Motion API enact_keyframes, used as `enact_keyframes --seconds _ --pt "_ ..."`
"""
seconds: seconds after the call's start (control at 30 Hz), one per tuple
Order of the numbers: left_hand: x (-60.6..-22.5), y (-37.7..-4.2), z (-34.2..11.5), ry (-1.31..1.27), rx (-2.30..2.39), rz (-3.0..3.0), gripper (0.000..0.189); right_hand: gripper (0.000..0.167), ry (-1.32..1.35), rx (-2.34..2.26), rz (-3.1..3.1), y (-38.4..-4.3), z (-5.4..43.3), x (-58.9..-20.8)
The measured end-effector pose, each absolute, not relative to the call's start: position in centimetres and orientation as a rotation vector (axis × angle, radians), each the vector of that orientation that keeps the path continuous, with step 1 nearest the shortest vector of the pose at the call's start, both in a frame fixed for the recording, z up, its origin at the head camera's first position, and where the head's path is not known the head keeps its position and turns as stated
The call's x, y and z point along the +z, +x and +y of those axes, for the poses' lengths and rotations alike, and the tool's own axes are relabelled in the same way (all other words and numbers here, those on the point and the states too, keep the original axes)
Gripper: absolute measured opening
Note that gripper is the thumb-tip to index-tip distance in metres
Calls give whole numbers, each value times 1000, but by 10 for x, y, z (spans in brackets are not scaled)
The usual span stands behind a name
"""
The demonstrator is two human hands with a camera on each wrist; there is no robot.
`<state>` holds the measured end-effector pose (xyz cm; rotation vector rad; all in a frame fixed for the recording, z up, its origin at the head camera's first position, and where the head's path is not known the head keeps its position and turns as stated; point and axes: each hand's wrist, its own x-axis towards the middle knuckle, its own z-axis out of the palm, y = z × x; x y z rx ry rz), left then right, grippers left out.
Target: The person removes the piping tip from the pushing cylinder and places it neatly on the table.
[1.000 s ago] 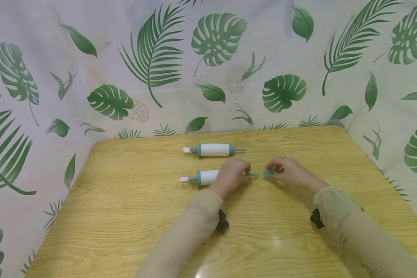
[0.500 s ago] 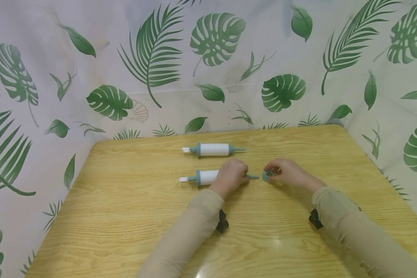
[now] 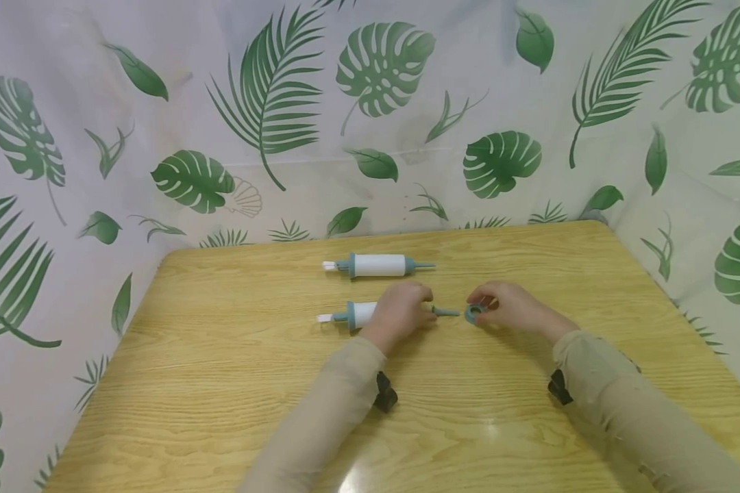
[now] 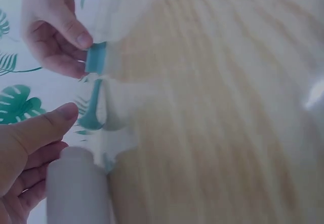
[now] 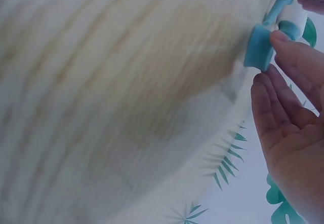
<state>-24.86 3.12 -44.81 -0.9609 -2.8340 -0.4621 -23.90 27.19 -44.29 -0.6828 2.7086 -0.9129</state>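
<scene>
In the head view, my left hand (image 3: 401, 311) is over the near syringe-like tool, which has a white barrel (image 3: 364, 315) and a grey-green plunger end. Seen from the left wrist, its thumb and fingers lie apart beside the narrow bare neck of the barrel (image 4: 78, 191), pinching nothing. A slim teal nozzle (image 4: 92, 112) with a flared base lies on the table, separated from that neck. My right hand (image 3: 510, 305) pinches a short teal ring (image 5: 259, 47) between thumb and fingertips, just beyond the nozzle's thin tip.
A second syringe-like tool (image 3: 379, 265), complete with nozzle, lies parallel behind the first. The wooden table (image 3: 210, 383) meets a leaf-printed curtain (image 3: 296, 171) at its back and sides.
My left hand has drawn back left from the nozzle, which stays on the table. The right hand has tilted the ring so its opening shows, barely shifting otherwise.
</scene>
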Motion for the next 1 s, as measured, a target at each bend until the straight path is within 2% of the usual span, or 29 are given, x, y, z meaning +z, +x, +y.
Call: enact_keyframes --seconds 0.23,0.73,1.0 --pt "-432 -255 5 -905 -566 -2823 36 35 -704 -919 2737 -244 267 -436" --pt "-411 -291 -38 -568 -859 -2931 57 67 -649 -926 2771 -280 218 -427" --pt "-408 -312 -44 -535 -837 -2970 62 70 -623 -925 2775 -308 182 -425"
